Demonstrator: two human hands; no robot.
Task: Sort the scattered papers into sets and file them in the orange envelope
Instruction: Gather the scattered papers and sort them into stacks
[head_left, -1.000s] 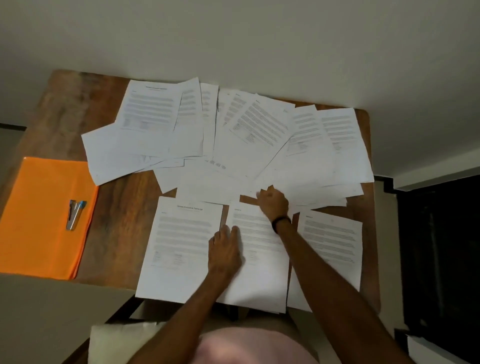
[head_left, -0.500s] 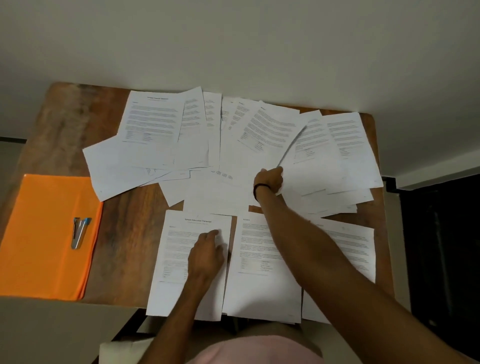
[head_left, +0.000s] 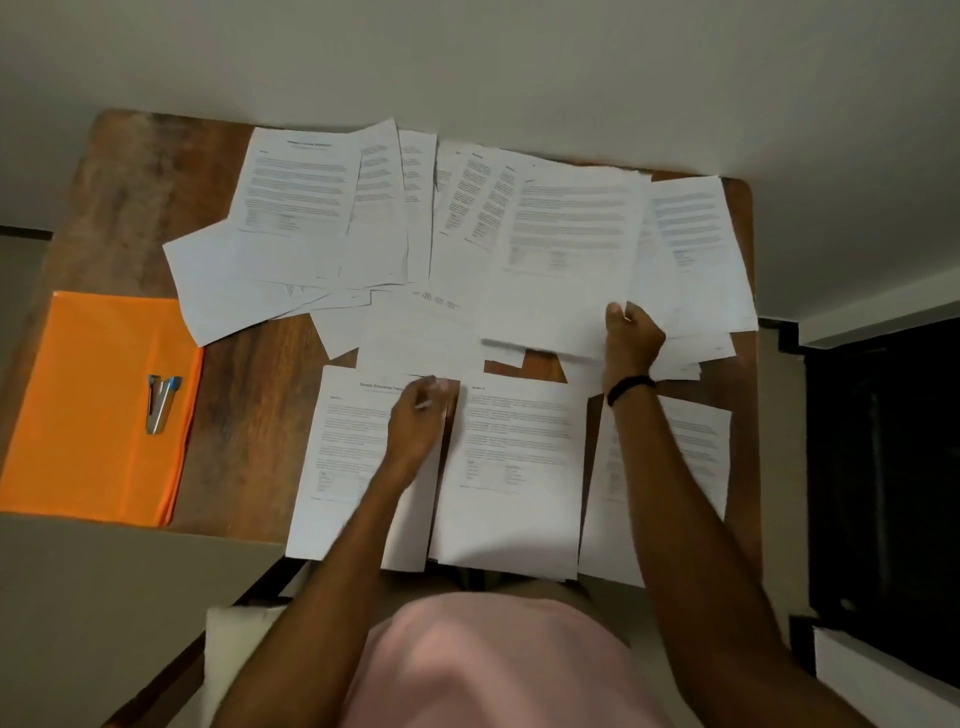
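While the left hand (head_left: 418, 418) rests spread, the right hand (head_left: 631, 338) pinches one sheet (head_left: 566, 249) by its edge.

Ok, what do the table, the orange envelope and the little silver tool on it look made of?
Table: wood or wood veneer, brown streaky grain, matte. Orange envelope: smooth, evenly coloured, probably card or thin plastic; unclear which. Silver tool: apparently metal, bright sheen, with blue parts, perhaps plastic.

Right hand (head_left: 631, 338) has lifted a sheet (head_left: 566, 249)

black band (head_left: 630, 387) on right wrist, pink garment (head_left: 493, 665)
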